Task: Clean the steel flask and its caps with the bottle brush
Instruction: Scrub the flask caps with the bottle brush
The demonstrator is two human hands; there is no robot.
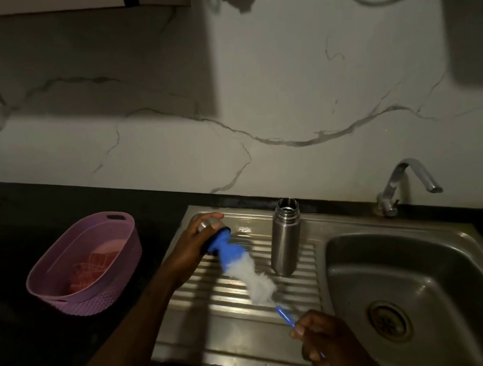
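The steel flask [285, 238] stands upright and uncapped on the ribbed drainboard [301, 285]. My left hand [193, 246] grips a steel cap [207, 225] above the drainboard's left part, its mouth turned toward the brush. The bottle brush [244, 267] has a blue and white bristle head whose blue tip is pushed into the cap. My right hand [320, 340] holds the brush's thin blue handle [285, 315] near the counter's front edge.
A steel sink basin [427, 266] with a drain lies to the right, a tap [401, 184] behind it. A purple plastic basket [88, 262] holding a reddish cloth sits on the dark counter to the left. The marble wall runs behind.
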